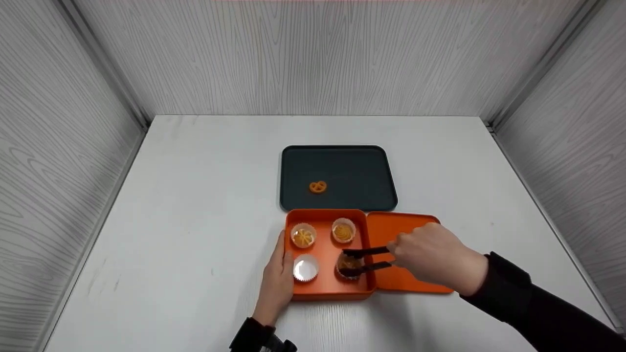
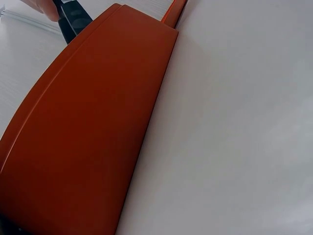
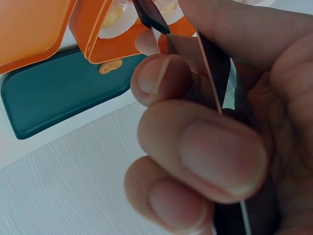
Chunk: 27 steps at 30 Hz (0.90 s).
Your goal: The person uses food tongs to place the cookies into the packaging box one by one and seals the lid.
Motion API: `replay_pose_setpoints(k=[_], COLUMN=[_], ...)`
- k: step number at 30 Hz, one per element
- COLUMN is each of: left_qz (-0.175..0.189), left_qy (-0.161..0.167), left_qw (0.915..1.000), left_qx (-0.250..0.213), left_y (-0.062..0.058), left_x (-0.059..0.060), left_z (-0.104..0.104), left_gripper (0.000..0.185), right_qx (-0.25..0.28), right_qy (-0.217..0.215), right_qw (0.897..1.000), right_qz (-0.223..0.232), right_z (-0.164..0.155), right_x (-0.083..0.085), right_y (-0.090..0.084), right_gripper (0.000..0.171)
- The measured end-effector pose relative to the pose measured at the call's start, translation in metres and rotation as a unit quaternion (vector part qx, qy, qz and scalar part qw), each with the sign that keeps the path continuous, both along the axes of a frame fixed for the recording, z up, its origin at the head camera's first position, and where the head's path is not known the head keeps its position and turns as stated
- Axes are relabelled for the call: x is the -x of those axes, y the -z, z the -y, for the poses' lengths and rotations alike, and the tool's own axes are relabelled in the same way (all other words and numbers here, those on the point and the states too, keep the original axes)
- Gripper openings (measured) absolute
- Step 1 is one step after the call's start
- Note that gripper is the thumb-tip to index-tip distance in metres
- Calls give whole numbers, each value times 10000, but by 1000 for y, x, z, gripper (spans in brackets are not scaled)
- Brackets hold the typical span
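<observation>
Head view: right hand (image 1: pixel 433 256) grips black tongs (image 1: pixel 366 260) — tips at a paper cup (image 1: pixel 349 266); left hand (image 1: pixel 278 278) rests flat against the orange box (image 1: pixel 326 288).

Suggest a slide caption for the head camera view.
Right hand dips black tongs into an orange box of paper-cupped cookies, left hand resting against its side.

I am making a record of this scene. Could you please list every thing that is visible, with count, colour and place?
box: 1, orange, table front centre
lid: 1, orange, right of box
paper cups: 4, white, inside box; front-left one empty
pastries: 3, golden, in the other cups
tray: 1, dark green, behind box
pretzel: 1, orange, on tray
tongs: 1, black, tips at front-right cup
table: 1, white
left hand: rests against box's left side
right hand: grips tongs
</observation>
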<state>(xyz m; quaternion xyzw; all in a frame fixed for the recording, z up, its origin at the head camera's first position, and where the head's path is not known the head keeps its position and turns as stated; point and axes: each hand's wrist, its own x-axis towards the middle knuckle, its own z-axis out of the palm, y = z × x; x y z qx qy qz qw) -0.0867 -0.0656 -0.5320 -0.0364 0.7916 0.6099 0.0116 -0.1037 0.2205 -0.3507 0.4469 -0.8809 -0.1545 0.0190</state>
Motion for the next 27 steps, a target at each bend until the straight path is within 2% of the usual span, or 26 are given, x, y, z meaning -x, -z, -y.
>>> replay_pose_setpoints(k=[15, 27], left_qz=[79, -48], left_qy=[-37, -12], left_qw=[10000, 10000], left_qx=[7, 7], left_y=[1, 2], left_x=[1, 0], left_z=[0, -1], left_gripper=[56, 56], right_qx=[117, 230], right_qy=[112, 227], right_qw=[9997, 9989], right_qz=[184, 346], right_z=[-3, -8], right_x=[6, 10], right_y=[4, -1], right_gripper=[28, 28])
